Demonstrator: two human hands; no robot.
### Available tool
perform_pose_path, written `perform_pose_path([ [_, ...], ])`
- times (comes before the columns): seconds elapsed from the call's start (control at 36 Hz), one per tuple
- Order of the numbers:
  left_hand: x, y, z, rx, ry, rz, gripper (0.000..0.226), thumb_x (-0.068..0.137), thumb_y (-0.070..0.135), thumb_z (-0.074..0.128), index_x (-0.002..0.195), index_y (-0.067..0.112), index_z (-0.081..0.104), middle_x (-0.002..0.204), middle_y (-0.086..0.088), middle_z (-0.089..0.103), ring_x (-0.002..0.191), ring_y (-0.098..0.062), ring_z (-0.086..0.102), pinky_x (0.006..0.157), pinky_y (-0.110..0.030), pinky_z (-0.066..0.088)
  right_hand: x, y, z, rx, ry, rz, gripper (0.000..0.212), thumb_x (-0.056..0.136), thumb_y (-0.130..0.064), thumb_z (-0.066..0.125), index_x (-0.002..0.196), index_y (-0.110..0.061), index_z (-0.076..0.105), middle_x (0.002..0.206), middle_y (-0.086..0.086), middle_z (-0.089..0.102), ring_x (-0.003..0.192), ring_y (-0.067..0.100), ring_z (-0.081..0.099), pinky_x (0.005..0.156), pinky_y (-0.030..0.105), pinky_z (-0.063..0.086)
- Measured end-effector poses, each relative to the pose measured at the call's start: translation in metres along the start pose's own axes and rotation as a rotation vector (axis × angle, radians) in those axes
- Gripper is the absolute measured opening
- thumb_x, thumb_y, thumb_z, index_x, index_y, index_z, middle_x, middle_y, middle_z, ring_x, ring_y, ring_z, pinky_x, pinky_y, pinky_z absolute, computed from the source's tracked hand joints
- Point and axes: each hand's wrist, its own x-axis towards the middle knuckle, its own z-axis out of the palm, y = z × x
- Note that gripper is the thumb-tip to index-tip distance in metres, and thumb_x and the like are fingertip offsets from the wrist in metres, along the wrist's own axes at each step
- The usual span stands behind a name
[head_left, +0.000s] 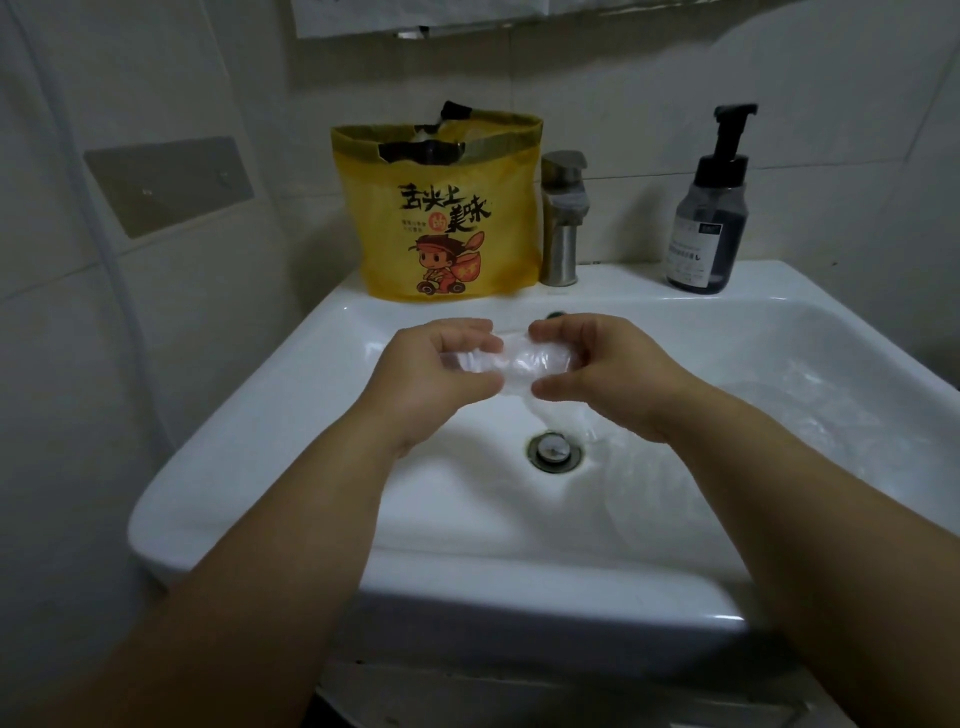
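Both my hands are held over the white sink (270, 415), above the drain (555, 451). My left hand (436, 374) and my right hand (608, 369) each grip one end of a clear, crumpled plastic film (514, 364), fingers above and thumbs below. The film trails down from under my right hand toward the basin's right side, where more clear plastic (810, 426) lies.
A yellow printed plastic bag (447, 218) with dark items inside stands on the sink's back ledge. A metal faucet (561, 218) is to its right, and a dark pump bottle (711, 218) stands further right. Tiled walls enclose the left and back.
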Motion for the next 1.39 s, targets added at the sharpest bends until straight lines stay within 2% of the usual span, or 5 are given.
perform_pose_path([
  [0.19,0.003,-0.007,0.001,0.334,0.031,0.199,0.021,0.086,0.012,0.071,0.106,0.014,0.074,0.107,0.010,0.060,0.095,-0.004,0.055,0.070,0.003,0.037,0.001,0.006,-0.001,-0.210,0.032,-0.117,0.037,0.092,-0.017,0.062,0.129,-0.013,0.059,0.092,-0.006,0.058,0.065,-0.001,0.051,0.056,0.003,0.040],
  [0.36,0.006,-0.014,0.001,0.504,-0.059,0.221,0.008,0.097,0.026,0.054,0.090,0.027,0.058,0.093,0.005,0.059,0.095,-0.020,0.052,0.070,-0.020,0.036,0.003,0.011,-0.006,-0.397,0.055,-0.168,0.025,0.095,-0.030,0.055,0.101,-0.011,0.069,0.084,-0.002,0.053,0.072,0.007,0.045,0.059,0.019,0.032],
  [0.83,0.012,0.005,0.000,-0.725,0.033,-0.173,0.029,0.085,0.027,0.067,0.108,0.010,0.060,0.091,0.002,0.070,0.085,-0.009,0.064,0.072,-0.022,0.050,-0.001,-0.008,0.002,0.426,-0.116,0.111,0.020,0.097,-0.016,0.053,0.085,-0.005,0.063,0.068,0.002,0.064,0.056,0.009,0.051,0.053,0.020,0.047],
  [1.0,0.003,0.006,0.026,-0.389,-0.282,-0.301,0.050,0.085,0.054,0.056,0.105,0.009,0.065,0.086,-0.015,0.064,0.089,-0.024,0.063,0.092,-0.038,0.054,-0.005,-0.015,0.025,0.577,-0.214,0.131,0.021,0.098,-0.005,0.046,0.083,0.004,0.058,0.065,0.010,0.057,0.054,0.014,0.051,0.049,0.020,0.047],
  [1.39,0.016,0.002,0.002,-0.378,0.293,-0.168,0.018,0.094,0.029,0.062,0.087,0.014,0.068,0.078,0.001,0.065,0.066,-0.009,0.060,0.050,-0.017,0.044,-0.003,-0.013,0.012,0.567,-0.208,0.191,0.020,0.097,-0.012,0.051,0.082,-0.003,0.060,0.059,0.003,0.060,0.052,0.009,0.049,0.050,0.018,0.046],
])
